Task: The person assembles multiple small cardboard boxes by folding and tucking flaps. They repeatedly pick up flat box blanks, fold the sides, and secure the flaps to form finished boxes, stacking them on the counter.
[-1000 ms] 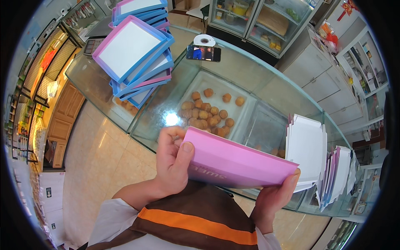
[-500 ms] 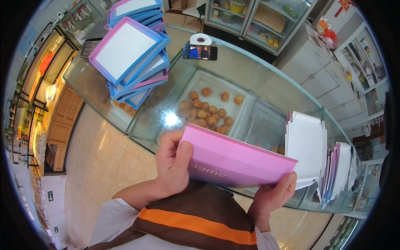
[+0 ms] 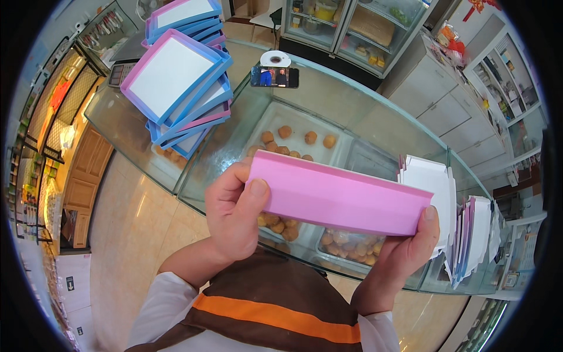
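A pink cardboard sheet (image 3: 343,193) with a folded upper edge is held up in front of me, over the glass counter. My left hand (image 3: 234,208) grips its left end, thumb on the near face and fingers behind. At the right end my right hand (image 3: 413,249) pinches it the same way, the fingers mostly hidden. Behind and below the cardboard, round brown pastries (image 3: 275,226) show through the glass, some in a white tray (image 3: 281,114).
Folded pink-and-blue box trays (image 3: 173,76) are stacked at the left of the glass counter (image 3: 328,100). A phone (image 3: 274,77) stands near its far edge. Flat white cardboard pieces (image 3: 431,182) and more upright sheets (image 3: 472,234) lie at the right. A glass-door fridge (image 3: 363,32) is beyond.
Both hands have raised the pink cardboard and tilted it, so it looks narrower and its printed face is out of sight. More pastries show beneath it.
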{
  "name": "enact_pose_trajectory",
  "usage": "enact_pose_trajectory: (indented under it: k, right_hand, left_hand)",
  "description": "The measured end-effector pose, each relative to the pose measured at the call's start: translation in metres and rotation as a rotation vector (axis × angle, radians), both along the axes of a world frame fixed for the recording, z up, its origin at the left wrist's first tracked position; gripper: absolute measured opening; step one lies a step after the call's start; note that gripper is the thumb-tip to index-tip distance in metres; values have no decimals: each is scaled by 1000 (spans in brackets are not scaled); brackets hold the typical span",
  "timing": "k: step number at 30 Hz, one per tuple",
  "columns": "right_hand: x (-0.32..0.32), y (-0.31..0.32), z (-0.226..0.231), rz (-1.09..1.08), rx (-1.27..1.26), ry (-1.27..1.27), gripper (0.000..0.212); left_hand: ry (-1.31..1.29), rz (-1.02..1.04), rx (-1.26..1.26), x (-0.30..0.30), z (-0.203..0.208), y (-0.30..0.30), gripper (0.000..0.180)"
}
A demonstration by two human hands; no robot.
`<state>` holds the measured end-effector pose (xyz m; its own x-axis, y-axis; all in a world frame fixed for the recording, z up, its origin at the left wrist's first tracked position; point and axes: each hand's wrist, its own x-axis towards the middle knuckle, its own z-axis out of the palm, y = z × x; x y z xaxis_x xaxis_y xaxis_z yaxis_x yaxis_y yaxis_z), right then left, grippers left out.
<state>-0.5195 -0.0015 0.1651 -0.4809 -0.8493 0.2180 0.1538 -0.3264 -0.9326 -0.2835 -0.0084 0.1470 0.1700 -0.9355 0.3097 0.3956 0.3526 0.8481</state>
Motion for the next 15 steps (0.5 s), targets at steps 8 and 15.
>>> enact_pose_trajectory:
  k: [8,15]
  right_hand:
    - [-67,-19,-42,875,-111,465,19]
    - [-61,15,-124,1075,85,1305,16]
  left_hand:
    - [-666,-717,-152,89,-30,-36,17]
    - [-1439,-721,-94,76,-132,2,18]
